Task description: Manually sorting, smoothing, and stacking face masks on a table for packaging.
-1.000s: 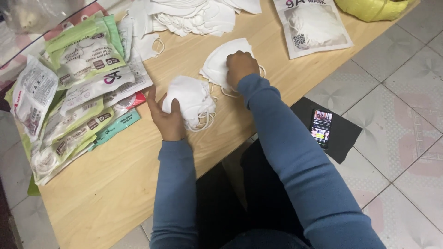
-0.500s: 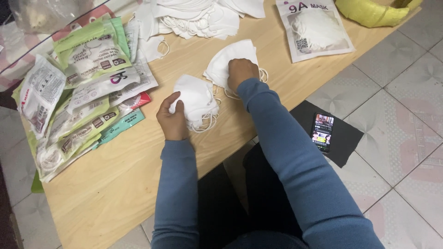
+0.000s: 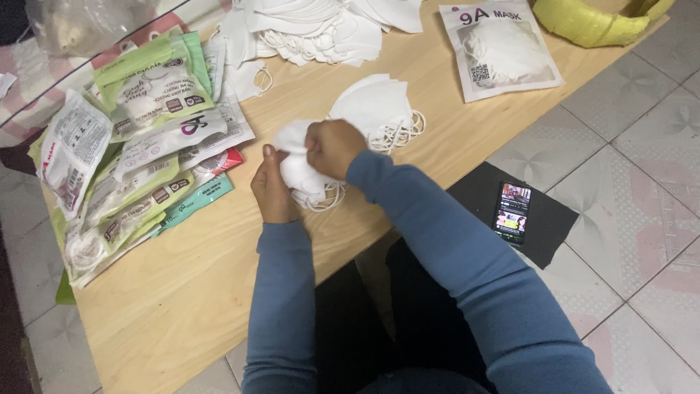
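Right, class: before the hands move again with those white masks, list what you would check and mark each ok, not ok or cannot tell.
1. Left hand supports the small mask stack: ok.
2. Right hand grips the top mask: ok.
3. Only one mask pinched: cannot tell.
4. Ear loops free of tangles: cannot tell.
5. Second stack rests apart on the table: ok.
6. Empty packets within reach at the left: ok.
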